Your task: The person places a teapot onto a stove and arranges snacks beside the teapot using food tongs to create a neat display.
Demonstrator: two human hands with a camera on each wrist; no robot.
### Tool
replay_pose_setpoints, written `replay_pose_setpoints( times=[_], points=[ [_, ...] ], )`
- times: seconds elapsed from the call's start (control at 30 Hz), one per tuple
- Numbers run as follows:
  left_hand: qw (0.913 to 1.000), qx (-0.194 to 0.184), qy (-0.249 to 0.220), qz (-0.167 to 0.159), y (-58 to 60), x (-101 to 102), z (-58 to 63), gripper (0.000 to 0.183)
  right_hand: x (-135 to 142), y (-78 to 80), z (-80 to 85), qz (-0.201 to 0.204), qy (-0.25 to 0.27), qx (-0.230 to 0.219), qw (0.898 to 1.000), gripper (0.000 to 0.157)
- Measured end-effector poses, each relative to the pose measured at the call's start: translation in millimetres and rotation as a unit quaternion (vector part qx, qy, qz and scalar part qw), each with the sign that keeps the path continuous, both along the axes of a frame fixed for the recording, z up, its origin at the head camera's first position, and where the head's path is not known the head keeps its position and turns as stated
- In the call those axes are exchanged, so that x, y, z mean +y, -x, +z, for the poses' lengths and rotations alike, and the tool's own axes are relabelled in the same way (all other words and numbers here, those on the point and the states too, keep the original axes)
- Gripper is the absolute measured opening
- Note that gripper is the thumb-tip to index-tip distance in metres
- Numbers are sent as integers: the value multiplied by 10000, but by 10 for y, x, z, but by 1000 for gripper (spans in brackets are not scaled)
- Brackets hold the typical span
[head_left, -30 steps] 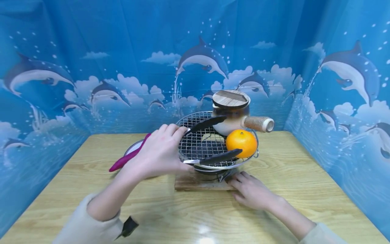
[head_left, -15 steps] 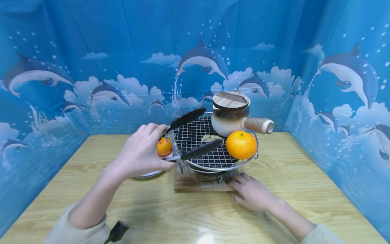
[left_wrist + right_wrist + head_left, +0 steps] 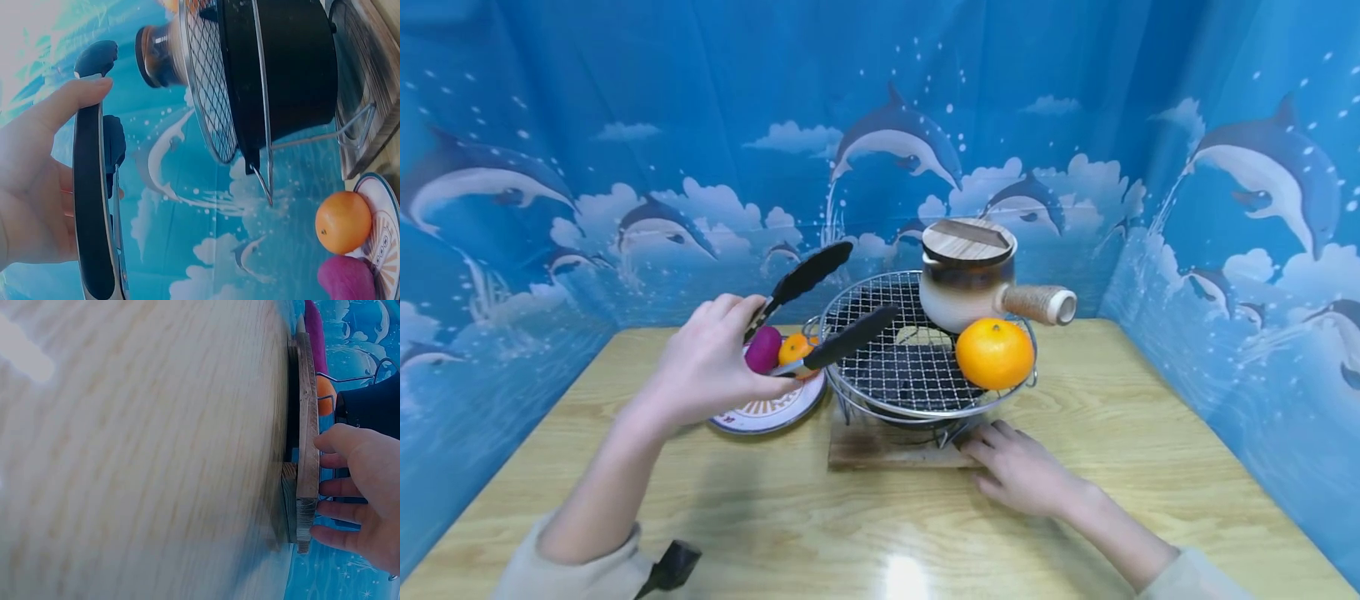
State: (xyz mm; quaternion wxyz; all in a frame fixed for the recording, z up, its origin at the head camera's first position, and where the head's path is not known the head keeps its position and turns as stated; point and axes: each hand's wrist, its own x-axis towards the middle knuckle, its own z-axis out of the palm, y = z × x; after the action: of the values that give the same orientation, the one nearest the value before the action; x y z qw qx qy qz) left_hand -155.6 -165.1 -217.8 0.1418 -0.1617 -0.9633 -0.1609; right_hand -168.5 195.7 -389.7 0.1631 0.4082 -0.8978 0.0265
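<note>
My left hand holds a pair of kitchen tongs with black tips, spread apart with nothing between them. They hang over the left part of a round wire grill rack. Below and behind the tongs, a patterned plate carries a smaller orange fruit and a smooth purple-magenta thing, partly hidden by the hand in the head view. A large orange sits on the rack's right side. The fingers of my right hand rest straight on the wooden board under the grill.
A side-handled pot with a wooden lid stands at the rack's back right, its wrapped handle jutting right. Beneath the rack is a black stove body with wire legs. A dolphin-print curtain surrounds the wooden table.
My left hand has moved left with the tongs, away from the large orange, which stays on the rack. The plate and its fruit have come into sight. My right hand has stayed put.
</note>
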Motion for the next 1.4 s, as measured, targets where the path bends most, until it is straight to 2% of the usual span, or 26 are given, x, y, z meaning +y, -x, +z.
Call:
replay_pose_setpoints(
  times=[0.2,0.4,0.53,0.7,0.8,0.97,1.4],
  points=[
    [9995,-129,-73,296,77,-153,-9,96,2,11,36,-47,-81,-38,9999,31],
    [9969,-377,-153,669,188,-304,-80,99,-5,18,65,1,-58,33,10000,29],
    [9941,-587,-251,878,261,-401,-148,100,-10,15,65,41,-40,116,9999,29],
    [9913,-683,-261,1096,344,-507,-246,104,-6,5,57,-68,-122,-84,9999,29],
    [9894,-702,-127,1265,395,-564,-319,105,-1,-2,47,-138,-144,-217,9996,28],
    [9856,-790,174,1488,474,-644,-453,108,0,-5,27,-109,-89,-170,9998,28],
    [9793,-1169,598,1543,601,-729,-673,106,0,2,19,-115,-111,-206,9997,28]
  ],
)
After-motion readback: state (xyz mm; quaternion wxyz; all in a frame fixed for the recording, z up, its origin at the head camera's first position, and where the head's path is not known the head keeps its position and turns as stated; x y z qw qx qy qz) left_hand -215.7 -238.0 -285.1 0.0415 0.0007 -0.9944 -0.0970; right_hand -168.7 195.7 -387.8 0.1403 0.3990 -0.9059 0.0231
